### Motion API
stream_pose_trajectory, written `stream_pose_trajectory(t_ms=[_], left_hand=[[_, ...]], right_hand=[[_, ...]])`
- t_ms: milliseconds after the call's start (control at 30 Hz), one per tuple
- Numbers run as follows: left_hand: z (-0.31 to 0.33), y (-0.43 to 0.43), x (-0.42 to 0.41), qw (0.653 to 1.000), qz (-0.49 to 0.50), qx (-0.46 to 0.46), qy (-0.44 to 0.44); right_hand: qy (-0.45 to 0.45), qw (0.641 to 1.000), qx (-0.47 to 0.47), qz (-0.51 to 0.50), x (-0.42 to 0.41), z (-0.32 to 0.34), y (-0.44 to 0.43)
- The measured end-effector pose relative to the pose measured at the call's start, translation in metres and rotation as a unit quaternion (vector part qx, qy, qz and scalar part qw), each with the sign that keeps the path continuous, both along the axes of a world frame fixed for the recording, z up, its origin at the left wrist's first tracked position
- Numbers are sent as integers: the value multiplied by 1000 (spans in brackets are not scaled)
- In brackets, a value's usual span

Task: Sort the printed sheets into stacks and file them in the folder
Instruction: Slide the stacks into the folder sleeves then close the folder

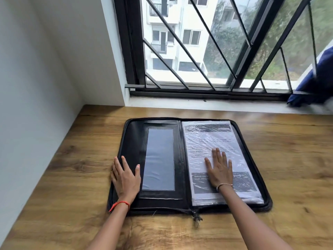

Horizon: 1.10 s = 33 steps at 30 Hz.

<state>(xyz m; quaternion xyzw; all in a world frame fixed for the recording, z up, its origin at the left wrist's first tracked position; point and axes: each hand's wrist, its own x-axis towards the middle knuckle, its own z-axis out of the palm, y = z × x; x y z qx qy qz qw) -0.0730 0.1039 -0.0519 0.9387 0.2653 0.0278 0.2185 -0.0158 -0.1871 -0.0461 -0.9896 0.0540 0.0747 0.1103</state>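
Observation:
A black zip folder (162, 123) lies open flat on the wooden table (288, 159). Its right half holds clear plastic sleeves with a printed sheet (212, 141) on top, showing text and dark picture blocks. Its left half is a black flap with a clear pocket (159, 159). My left hand (125, 179) lies flat on the folder's left edge, fingers straight, thumb beside the pocket. My right hand (219, 170) presses flat on the sleeved sheet with fingers spread.
The zip pull (196, 216) hangs off the folder's near edge. A white wall (45, 87) borders the table on the left. Behind the table runs a sill and a barred window (216, 51). Blue cloth (317, 78) lies on the sill at far right.

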Motion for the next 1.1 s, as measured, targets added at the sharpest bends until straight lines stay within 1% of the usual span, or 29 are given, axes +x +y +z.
stream_pose_trajectory(t_ms=[67, 167, 233, 400, 500, 633, 767, 867, 933, 1000, 1067, 1100], left_hand=[[7, 5, 3, 999, 43, -10, 1], [13, 17, 12, 997, 73, -11, 16], [17, 24, 18, 995, 86, -26, 32], [22, 33, 32, 992, 102, -47, 62], [26, 40, 33, 991, 100, -68, 53], [28, 47, 36, 991, 89, -68, 69], [28, 47, 43, 988, 102, -86, 76], [40, 50, 47, 987, 93, -125, 30], [56, 57, 51, 981, 92, -172, 13], [74, 67, 56, 968, 75, -240, 13], [96, 70, 58, 947, 43, -317, 12], [107, 70, 57, 940, 22, -342, 4]], right_hand=[[1, 999, 4, -51, -1, 2, -8], [-29, 992, 8, -121, -3, 2, -19], [-37, 989, 16, -140, -6, 2, -27], [-11, 992, 16, -125, -14, 1, -40], [6, 993, -22, -112, -17, 3, -42], [-5, 996, -18, -82, -25, 0, -54], [-11, 995, -3, -100, -32, -4, -76], [-12, 995, 16, -101, -33, -6, -82], [-15, 995, 25, -99, -31, -5, -84], [-16, 994, 36, -97, -29, -4, -86], [-29, 994, 48, -93, -26, 0, -89], [-39, 993, 59, -93, -23, 2, -91]])
